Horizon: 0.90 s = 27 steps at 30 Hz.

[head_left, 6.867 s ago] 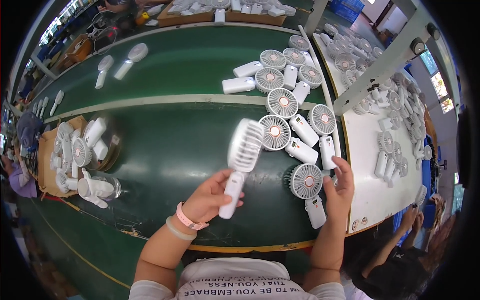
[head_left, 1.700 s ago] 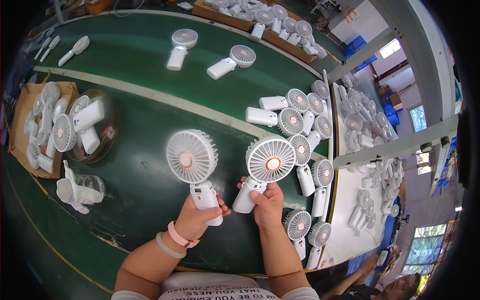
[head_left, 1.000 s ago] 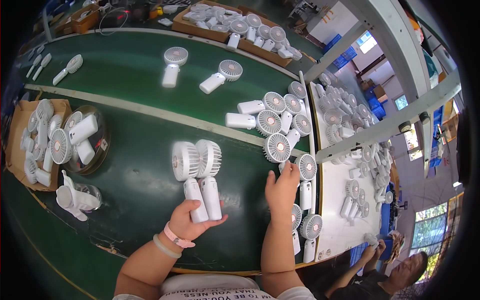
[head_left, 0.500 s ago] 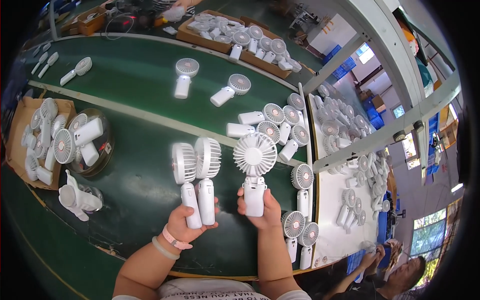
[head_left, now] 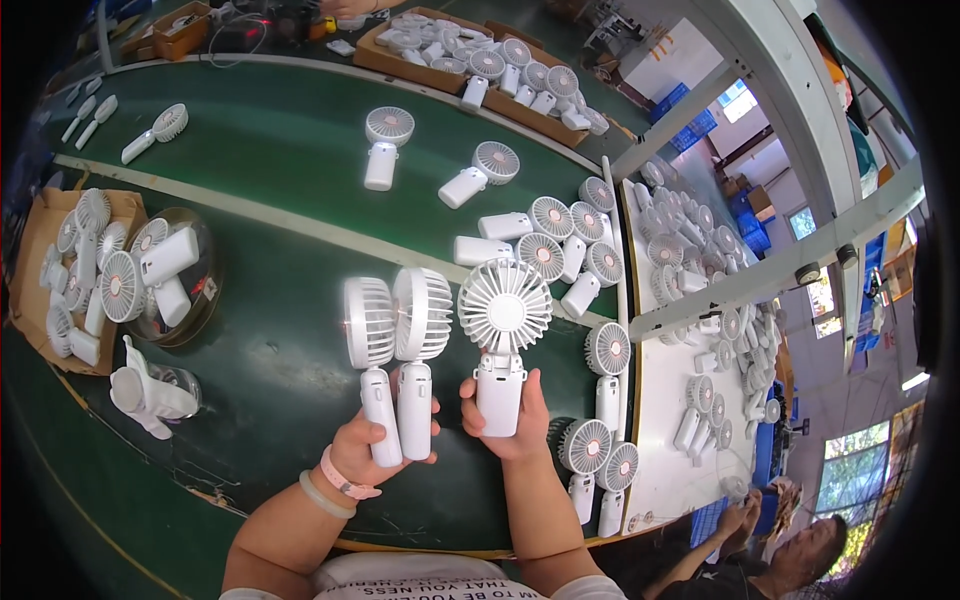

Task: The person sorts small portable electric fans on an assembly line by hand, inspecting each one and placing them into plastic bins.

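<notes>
Two white handheld fans stand side by side in my left hand [head_left: 352, 455], which is closed round their handles. The left fan [head_left: 380, 420] and its neighbour [head_left: 414, 410] have their ribbed heads up, seen nearly edge-on. My right hand [head_left: 525, 425] grips the handle of a third white fan [head_left: 506, 308], its ribbed back turned toward me. That fan's head is close beside the left-hand pair. Beyond it, a cluster of white fans [head_left: 541, 257] lies on the green table. More fans [head_left: 607, 350] lie along the table's right edge, near my right forearm.
At left stand a cardboard box of fans [head_left: 30, 290], a round clear container [head_left: 205, 300] with fans on it, and a transparent jar [head_left: 185, 390] with a white cloth-like thing. Fans lie on the far green strip [head_left: 270, 120]. A white table [head_left: 660, 440] bears many fans; a person works beyond.
My right hand has moved slightly left, bringing its fan nearer the left-hand pair. Two fans on the far green strip have shifted right. Both hands keep their hold.
</notes>
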### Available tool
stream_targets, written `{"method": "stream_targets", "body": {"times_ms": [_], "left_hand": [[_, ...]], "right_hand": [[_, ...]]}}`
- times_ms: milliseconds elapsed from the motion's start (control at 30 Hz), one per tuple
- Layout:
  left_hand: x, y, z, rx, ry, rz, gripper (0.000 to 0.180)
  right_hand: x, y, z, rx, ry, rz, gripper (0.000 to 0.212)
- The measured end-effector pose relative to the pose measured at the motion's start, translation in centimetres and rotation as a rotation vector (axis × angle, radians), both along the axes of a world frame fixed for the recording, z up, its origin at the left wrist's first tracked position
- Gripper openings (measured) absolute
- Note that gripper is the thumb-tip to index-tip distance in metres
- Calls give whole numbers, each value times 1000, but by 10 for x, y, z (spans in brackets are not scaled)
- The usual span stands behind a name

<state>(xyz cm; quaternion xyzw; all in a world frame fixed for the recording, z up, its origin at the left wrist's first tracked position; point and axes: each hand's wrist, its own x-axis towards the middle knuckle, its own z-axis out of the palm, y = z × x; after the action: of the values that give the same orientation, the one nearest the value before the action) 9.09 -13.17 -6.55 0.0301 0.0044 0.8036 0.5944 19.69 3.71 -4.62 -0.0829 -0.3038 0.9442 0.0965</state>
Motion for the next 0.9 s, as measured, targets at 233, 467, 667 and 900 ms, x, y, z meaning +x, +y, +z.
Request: {"method": "stream_targets", "body": {"times_ms": [233, 467, 667, 900], "left_hand": [[0, 0, -2, -20, 5, 20, 74], [-2, -1, 2, -37, -29, 17, 73], [0, 0, -1, -46, -31, 19, 73], [0, 0, -1, -32, -33, 10, 75]], "right_hand": [[-7, -20, -2, 353, -221, -346, 49], [-5, -13, 2, 430, -235, -380, 40], [-8, -14, 5, 356, -274, -328, 38], [-7, -12, 2, 331, -277, -289, 39]]}}
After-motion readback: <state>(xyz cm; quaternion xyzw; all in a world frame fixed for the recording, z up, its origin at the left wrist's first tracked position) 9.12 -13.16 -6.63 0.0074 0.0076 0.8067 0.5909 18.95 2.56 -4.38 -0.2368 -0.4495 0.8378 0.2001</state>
